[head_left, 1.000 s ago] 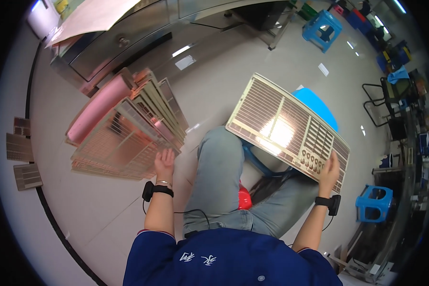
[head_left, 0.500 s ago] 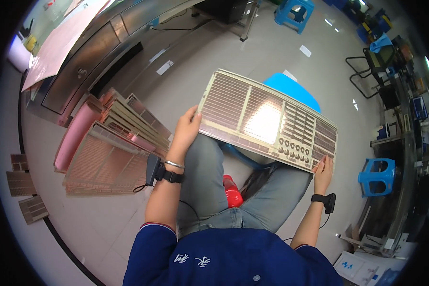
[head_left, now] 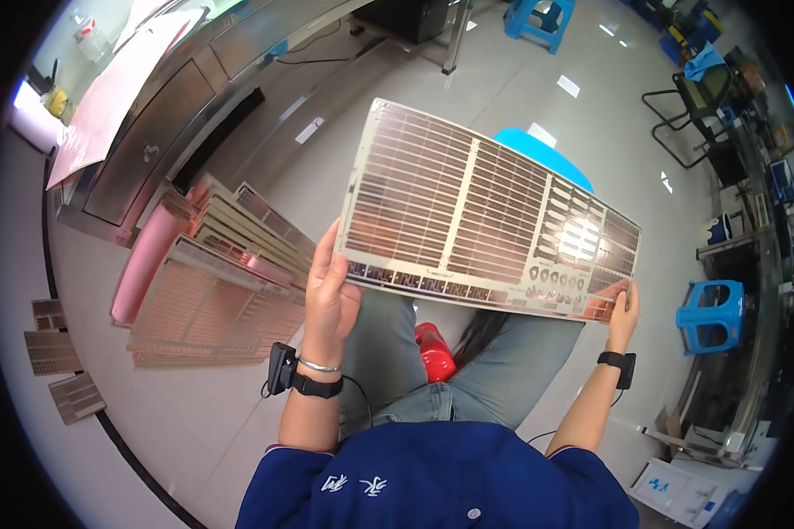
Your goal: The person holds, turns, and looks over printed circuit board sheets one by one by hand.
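Raised metal panel [head_left: 485, 212], stool [head_left: 547, 154] half-hidden

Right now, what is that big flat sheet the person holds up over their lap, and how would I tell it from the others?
Start at the seated person's knees in blue jeans; above them both hands, left hand and right hand, grip the metal sheet by its near corners. It is a thin, shiny panel etched with rows of slots. Unlike the similar sheets in the floor stack, it is raised and catches a bright glare.
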`<state>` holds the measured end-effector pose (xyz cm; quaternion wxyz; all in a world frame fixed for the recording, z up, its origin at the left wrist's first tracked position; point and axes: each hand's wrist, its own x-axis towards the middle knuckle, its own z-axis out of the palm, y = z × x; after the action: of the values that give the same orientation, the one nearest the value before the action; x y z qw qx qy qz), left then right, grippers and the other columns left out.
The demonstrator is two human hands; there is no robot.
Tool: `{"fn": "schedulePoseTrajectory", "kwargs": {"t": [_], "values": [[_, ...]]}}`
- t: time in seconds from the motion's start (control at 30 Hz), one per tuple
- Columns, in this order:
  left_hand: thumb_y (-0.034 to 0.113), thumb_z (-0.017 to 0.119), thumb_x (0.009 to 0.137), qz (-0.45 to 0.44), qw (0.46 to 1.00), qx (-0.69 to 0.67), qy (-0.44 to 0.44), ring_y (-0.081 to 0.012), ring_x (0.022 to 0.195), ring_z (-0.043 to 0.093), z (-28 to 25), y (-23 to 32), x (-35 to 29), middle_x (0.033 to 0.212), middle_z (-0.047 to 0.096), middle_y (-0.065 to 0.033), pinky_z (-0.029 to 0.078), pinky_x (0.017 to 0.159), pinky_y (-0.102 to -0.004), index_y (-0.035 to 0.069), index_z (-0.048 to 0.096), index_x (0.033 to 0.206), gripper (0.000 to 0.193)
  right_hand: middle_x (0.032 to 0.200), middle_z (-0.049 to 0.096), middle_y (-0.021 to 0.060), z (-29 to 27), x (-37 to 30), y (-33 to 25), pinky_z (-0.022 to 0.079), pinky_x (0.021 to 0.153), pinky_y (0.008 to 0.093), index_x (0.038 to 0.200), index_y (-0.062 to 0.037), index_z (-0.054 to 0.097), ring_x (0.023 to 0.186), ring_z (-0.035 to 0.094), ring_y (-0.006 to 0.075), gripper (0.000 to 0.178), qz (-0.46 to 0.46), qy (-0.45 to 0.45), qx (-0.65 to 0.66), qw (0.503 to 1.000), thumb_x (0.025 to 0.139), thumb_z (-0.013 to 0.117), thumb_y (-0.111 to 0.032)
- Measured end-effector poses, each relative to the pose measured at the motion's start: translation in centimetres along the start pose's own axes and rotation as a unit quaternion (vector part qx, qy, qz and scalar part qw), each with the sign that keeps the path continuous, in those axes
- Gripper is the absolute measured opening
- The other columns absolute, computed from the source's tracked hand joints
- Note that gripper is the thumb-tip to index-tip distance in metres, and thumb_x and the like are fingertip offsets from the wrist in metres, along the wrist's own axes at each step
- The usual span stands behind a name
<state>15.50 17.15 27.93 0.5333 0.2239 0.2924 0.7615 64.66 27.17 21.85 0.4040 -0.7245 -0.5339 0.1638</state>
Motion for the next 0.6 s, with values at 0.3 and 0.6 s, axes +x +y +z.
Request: {"fn": "schedulePoseTrajectory", "kwargs": {"t": [0.3,0.6], "values": [[0.017,0.043,0.094,0.025,0.987,-0.111,0.117,-0.0209,0.114,0.049,-3.6,1.1,-0.6,0.129,0.047,-0.0084,0.045,0.094,-0.0382,0.011,0.036,0.132,0.040,0.106,0.058,0.0083,-4.7,-0.7,-3.8,0.046,0.079,0.0263,0.125,0.0008,0.046,0.090,0.056,0.0121,0.037,0.120,-0.086,0.287,0.947,0.091,0.051,-0.015],[0.021,0.043,0.094,0.062,0.975,-0.161,0.141,-0.0201,0.118,0.045,-8.3,2.8,-1.8,0.130,0.047,-0.0055,0.036,0.102,-0.0381,0.011,0.041,0.131,0.038,0.110,0.059,0.0102,-5.3,-3.0,-8.6,0.048,0.082,0.0273,0.119,0.0016,0.049,0.095,0.058,0.0148,0.034,0.063,-0.092,0.389,0.914,0.089,0.053,-0.014]]}}
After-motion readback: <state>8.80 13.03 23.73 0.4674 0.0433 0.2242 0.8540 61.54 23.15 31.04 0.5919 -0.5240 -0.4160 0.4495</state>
